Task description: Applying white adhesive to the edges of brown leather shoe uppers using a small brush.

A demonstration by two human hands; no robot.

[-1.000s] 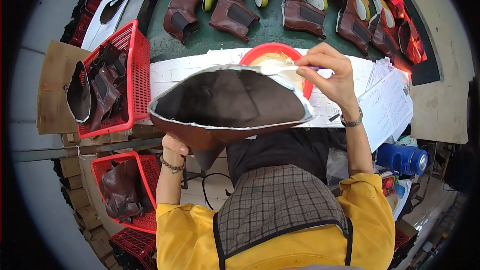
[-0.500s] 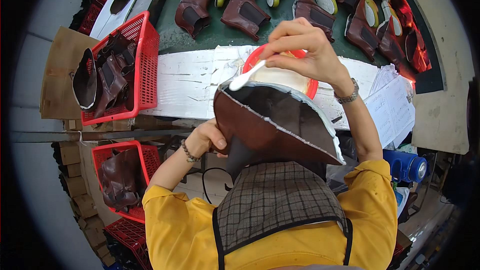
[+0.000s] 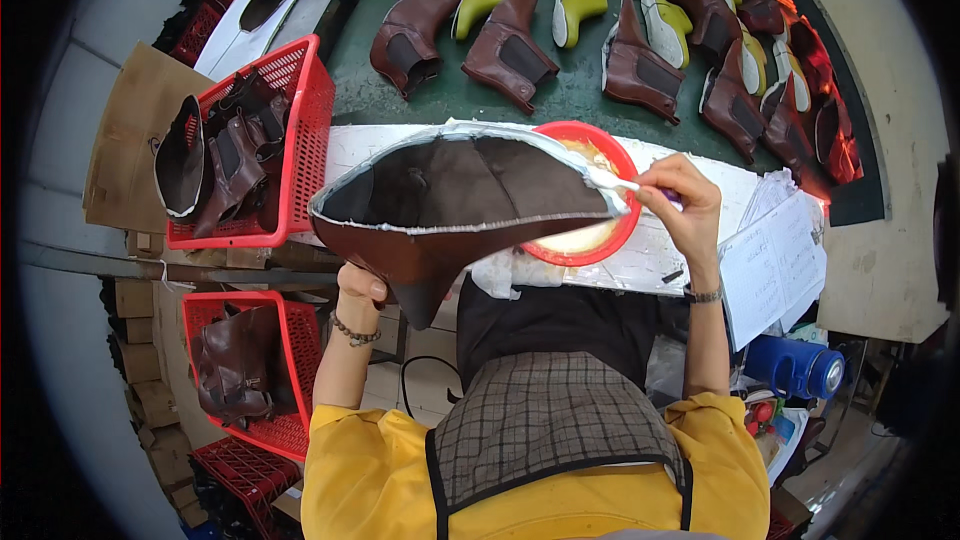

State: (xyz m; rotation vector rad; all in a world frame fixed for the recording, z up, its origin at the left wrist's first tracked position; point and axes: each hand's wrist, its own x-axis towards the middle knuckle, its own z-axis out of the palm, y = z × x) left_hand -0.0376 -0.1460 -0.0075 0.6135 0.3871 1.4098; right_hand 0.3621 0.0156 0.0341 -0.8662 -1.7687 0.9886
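Observation:
My left hand [image 3: 360, 288] is closed round the underside of a brown leather boot upper [image 3: 430, 248], holding it up with its wide open bottom edge facing up. A whitish coating lines that edge, and the inside is dark. My right hand [image 3: 684, 202] pinches a small white brush [image 3: 612, 181], whose pale tip touches the right end of the upper's edge. Just behind that end sits a red bowl [image 3: 630, 232] of cream-coloured paste, partly covered by the upper. Most of the left fingers are hidden under the leather.
Brown boots [image 3: 510, 52] and lime-green shoe forms [image 3: 578, 10] stand on the green table [image 3: 345, 105]. At left are two red baskets [image 3: 318, 110] of brown uppers. Papers [image 3: 775, 255] and a blue flask [image 3: 795, 367] lie to the right.
The upper has swung left and turned, its opening now facing up more fully. My right hand has moved right and down, taking the brush from the upper's left end to its right end.

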